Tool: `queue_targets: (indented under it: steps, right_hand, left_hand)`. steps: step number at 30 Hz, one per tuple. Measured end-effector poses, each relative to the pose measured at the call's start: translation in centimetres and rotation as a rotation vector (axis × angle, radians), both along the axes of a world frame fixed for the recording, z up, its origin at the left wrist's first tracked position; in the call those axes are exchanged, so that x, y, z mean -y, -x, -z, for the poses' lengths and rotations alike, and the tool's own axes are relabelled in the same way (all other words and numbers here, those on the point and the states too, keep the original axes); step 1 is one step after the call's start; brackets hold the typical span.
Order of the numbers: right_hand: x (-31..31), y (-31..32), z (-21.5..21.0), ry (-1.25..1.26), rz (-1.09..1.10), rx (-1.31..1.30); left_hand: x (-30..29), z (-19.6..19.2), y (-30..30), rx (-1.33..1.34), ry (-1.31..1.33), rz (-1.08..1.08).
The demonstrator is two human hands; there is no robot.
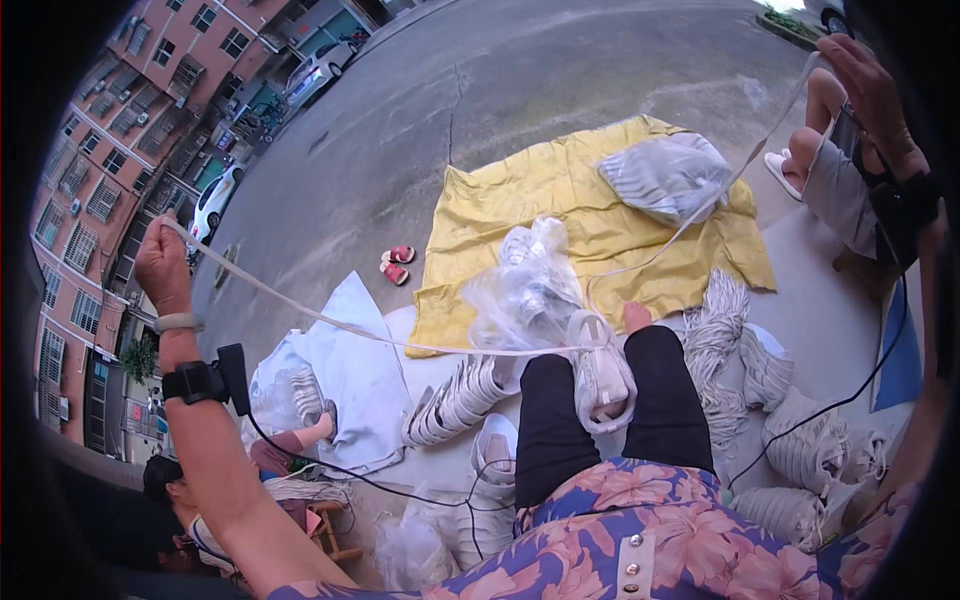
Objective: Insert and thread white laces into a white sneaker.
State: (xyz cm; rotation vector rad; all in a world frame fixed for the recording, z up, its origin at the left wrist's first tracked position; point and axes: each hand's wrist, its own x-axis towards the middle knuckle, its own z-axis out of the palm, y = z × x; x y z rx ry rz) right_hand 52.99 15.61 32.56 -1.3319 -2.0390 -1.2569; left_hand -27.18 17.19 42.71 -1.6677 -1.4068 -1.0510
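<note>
Spreading over the grey pavement [560, 70], a yellow cloth [560, 190] lies flat, with a grey bundle in clear plastic [665, 175] on its far part and a crumpled clear bag [525, 290] at its near edge. Nearer, a pale sheet [350, 370] carries a row of white shoe uppers [455, 400], and more white bundles [810, 450] sit to the right. A white shoe [600, 380] rests between the person's knees in black trousers [660, 400]. A long white lace [330, 322] runs from this shoe out to both sides (taut on the left, looser on the right). The left hand [160, 262] is raised far out to the left, fingers closed round the lace's end. The right hand [872, 90] is lifted high to the upper right, pinching the other end between closed fingers. A small pair of red sandals [396, 264] lies on the pavement just left of the cloth. Another person's bare legs [815, 130] show near the right hand.
</note>
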Motion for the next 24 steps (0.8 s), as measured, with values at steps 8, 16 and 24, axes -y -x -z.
queue_targets:
  steps: [8, 16, 24]
  right_hand:
    - [1.1, 21.6, -13.5, -0.42, -0.504, -0.281]
    - [3.4, 25.1, -19.9, -0.48, -0.606, -0.618]
    - [3.8, 20.5, -20.2, -0.584, -0.539, -0.411]
  left_hand:
    - [1.2, -11.8, -23.8, 0.341, -0.086, 0.57]
    - [0.5, -14.7, -31.1, 0.053, -0.363, 0.726]
    - [1.2, -14.1, -33.9, -0.006, -0.371, 0.759]
